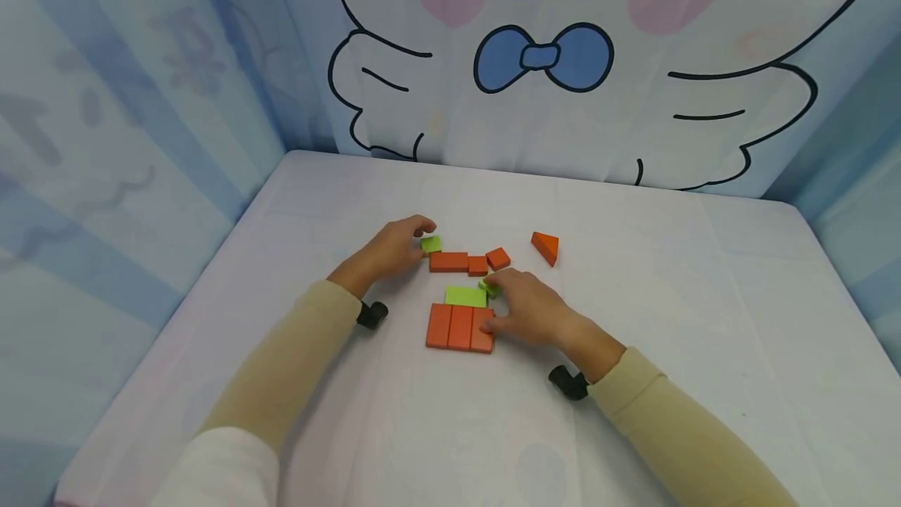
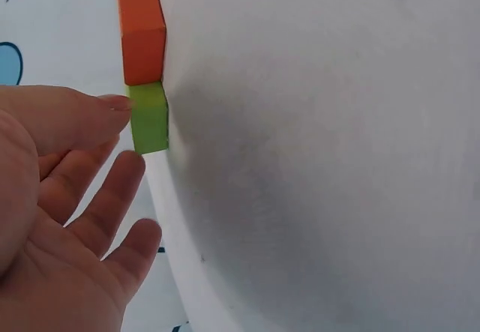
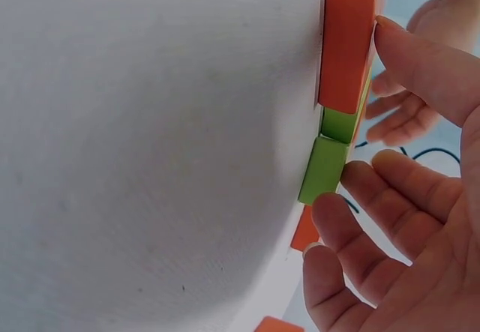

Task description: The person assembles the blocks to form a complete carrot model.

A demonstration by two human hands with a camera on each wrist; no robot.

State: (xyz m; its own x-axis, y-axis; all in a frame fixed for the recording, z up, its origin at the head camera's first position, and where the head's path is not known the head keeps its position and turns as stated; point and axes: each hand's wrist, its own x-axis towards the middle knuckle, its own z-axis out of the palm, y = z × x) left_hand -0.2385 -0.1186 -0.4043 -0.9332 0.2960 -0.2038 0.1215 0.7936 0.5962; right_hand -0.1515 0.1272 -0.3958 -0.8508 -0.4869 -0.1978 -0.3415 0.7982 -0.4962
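There are six orange blocks (image 1: 461, 327), one orange triangle (image 1: 546, 247), three green blocks (image 1: 465, 296) and two hands (image 1: 393, 249).

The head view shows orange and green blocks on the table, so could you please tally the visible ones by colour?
Orange blocks: 7
Green blocks: 3
Total: 10
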